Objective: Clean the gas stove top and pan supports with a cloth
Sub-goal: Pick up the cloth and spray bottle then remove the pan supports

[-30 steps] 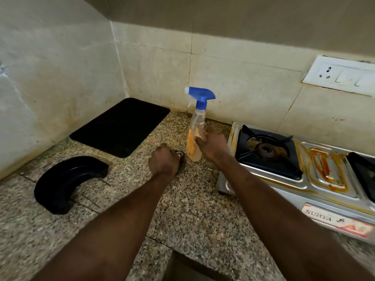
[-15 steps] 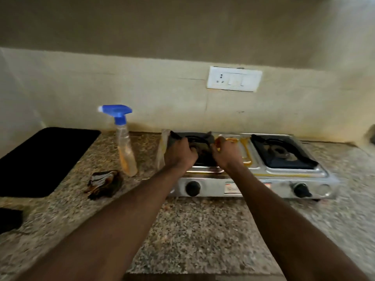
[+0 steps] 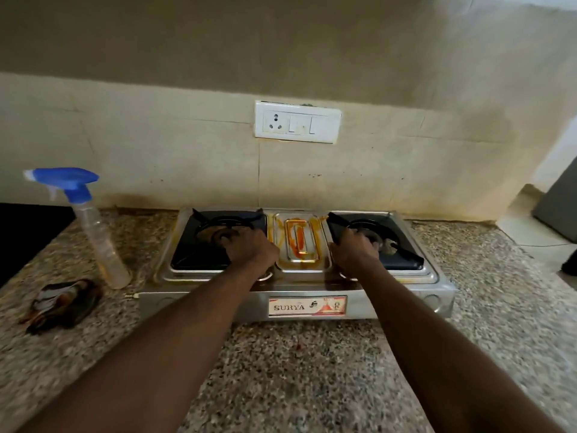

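Gas stove [image 3: 306, 307], two-burner, at the worktop's [image 3: 281, 370] back edge: left hand [image 3: 249, 250] curled tight on the left pan support [image 3: 193, 245], right hand [image 3: 352, 250] likewise on the skewed right pan support [image 3: 402, 257], apparently to lift both off the orange-stained top. Cloth [image 3: 62, 303], crumpled and unheld, lies toward the worktop's left edge beside the upright spray bottle [image 3: 100, 242], parked within reach

Dim, warm light; upper frame murky. Soft glare on steel stove [image 3: 431, 301] front. Wide-angle bowing at edges (spray bottle [image 3: 93, 232] smeared).
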